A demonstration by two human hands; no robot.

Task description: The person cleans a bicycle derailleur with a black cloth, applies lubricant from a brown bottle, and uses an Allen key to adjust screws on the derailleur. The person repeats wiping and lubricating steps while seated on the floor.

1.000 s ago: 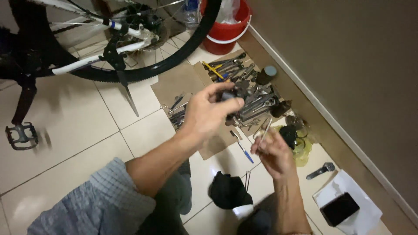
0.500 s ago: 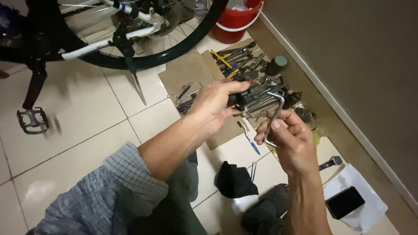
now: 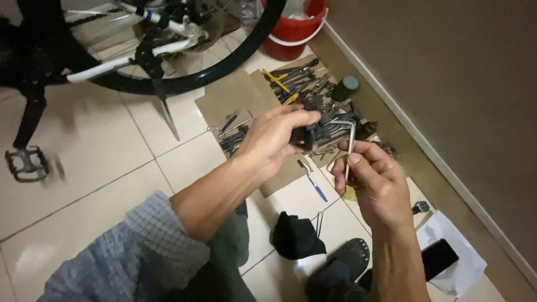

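Steel, L-shaped hex key [image 3: 350, 146] pinched in right hand [image 3: 373, 189], grip clenched on its long leg, short leg reaching toward one black key holder [image 3: 311, 134]. Holder clasped in left hand [image 3: 275, 138], grip closed around it. Both held just above one brown cardboard sheet [image 3: 238, 96] on tiled floor, heaped with loose metal tools [image 3: 305, 84], too many to count. Beyond cardboard: one black bicycle wheel [image 3: 224, 61], one red bucket [image 3: 293, 39]. Nearer than cardboard: one blue-handled screwdriver [image 3: 314, 184], one black cloth [image 3: 296, 236].

Both hands raised: left hand [image 3: 274, 140] & right hand [image 3: 372, 187] fingers curled.
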